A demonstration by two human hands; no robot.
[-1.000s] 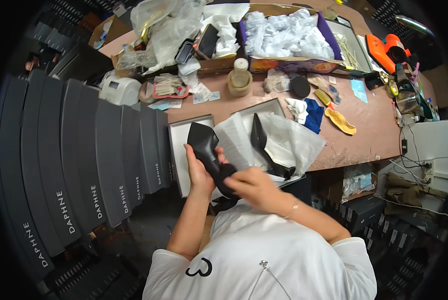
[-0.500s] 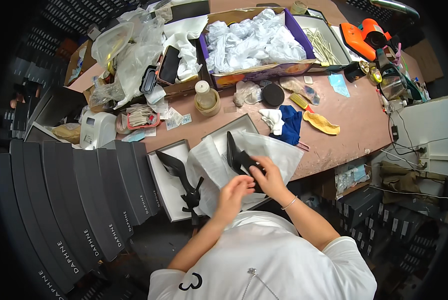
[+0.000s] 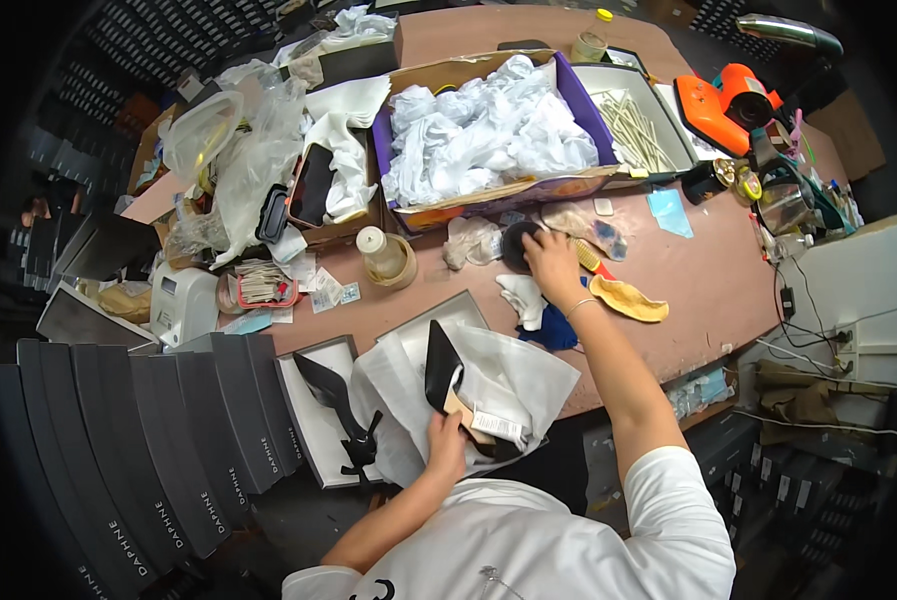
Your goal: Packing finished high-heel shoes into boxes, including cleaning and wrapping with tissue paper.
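My left hand [image 3: 446, 440] grips a black high-heeled shoe [image 3: 442, 372] that lies on white tissue paper [image 3: 513, 375] in an open shoe box at the table's near edge. A white tag hangs from the shoe beside that hand. My right hand [image 3: 551, 262] is stretched out across the table and rests on a round black object [image 3: 515, 245], next to a clear crumpled bag [image 3: 471, 241]. A second black heeled shoe [image 3: 330, 395] lies in the box lid [image 3: 308, 430] to the left.
A purple-lined carton of crumpled white paper [image 3: 488, 130] stands behind. White and blue cloths [image 3: 533, 310], a tan insole [image 3: 628, 298], a tape roll with bottle [image 3: 386, 255], an orange tool [image 3: 723, 100] and a row of dark shoe boxes [image 3: 138, 440] surround the work spot.
My right hand left the shoe and reached forward to the round black object. My left hand put one shoe in the lid and now holds the shoe in the tissue paper.
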